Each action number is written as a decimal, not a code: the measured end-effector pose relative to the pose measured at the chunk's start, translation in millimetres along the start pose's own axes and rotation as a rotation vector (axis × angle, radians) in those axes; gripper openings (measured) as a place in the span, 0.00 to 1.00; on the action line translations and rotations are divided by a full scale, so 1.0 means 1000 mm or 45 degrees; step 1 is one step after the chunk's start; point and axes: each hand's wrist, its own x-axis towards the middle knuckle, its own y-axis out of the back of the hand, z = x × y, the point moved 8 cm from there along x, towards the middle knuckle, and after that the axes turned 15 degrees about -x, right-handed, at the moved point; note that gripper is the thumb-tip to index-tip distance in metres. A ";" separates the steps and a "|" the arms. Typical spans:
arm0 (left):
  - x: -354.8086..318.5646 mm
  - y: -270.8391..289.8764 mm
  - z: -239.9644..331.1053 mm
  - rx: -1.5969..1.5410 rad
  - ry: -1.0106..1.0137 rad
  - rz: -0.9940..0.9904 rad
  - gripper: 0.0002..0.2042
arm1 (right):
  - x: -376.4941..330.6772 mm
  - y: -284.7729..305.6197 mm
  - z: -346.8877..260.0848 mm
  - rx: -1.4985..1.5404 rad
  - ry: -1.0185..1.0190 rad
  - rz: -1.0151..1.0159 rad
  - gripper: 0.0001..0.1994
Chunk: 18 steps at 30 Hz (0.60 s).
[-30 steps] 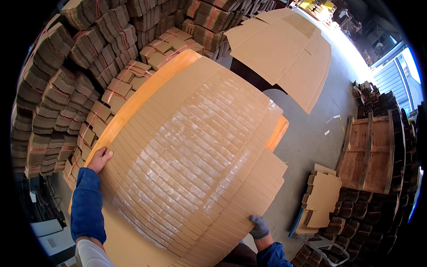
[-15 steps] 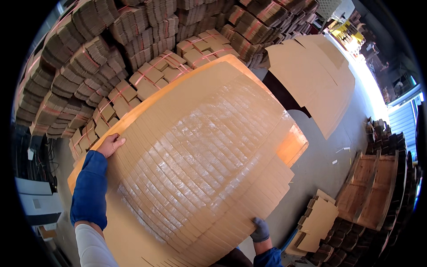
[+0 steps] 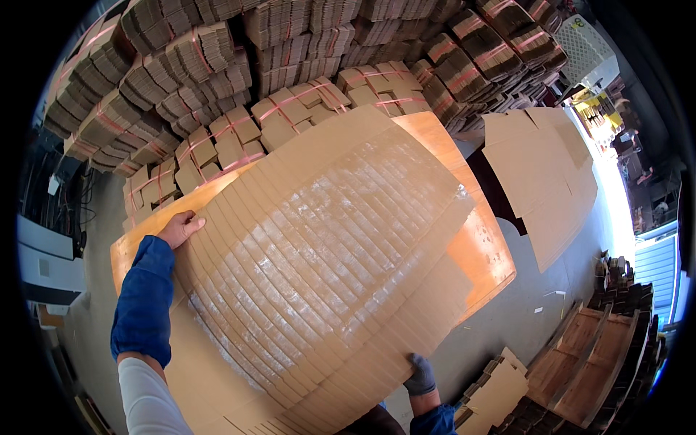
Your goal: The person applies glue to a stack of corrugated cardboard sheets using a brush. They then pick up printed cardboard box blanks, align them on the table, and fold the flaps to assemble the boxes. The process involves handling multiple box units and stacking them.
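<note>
A broad fan of overlapping brown cardboard sheets spreads across an orange wooden tabletop. Whitish wet-looking smears, like glue, cover the exposed strips across the middle. My bare left hand is closed on the fan's left edge, thumb on top, fingers hidden beneath. At the near right edge, my right hand in a dark grey glove grips the cardboard, its fingertips partly out of sight under it. Blue sleeve covers sit on both forearms.
Bundles of folded cardboard tied with pink straps are stacked high behind the table. Flat cardboard sheets lie on a dark support at the right. A wooden pallet and smaller cardboard pieces lie at the lower right.
The cardboard fan has shifted toward me across the tabletop, baring more wood at its far right. Both hands keep their hold. The background has slid right and down as my view turned.
</note>
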 end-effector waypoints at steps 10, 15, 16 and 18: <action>-0.048 0.019 -0.049 -0.167 0.101 0.121 0.31 | 0.026 -0.024 -0.026 -0.183 -0.042 -0.116 0.33; -0.072 0.046 -0.070 -0.162 0.151 0.239 0.31 | 0.041 -0.073 -0.052 -0.333 -0.051 -0.213 0.34; -0.076 0.048 -0.069 -0.156 0.157 0.256 0.32 | 0.043 -0.081 -0.057 -0.358 -0.054 -0.233 0.33; -0.094 0.054 -0.069 -0.261 0.190 0.293 0.32 | 0.055 -0.090 -0.062 -0.376 -0.070 -0.266 0.33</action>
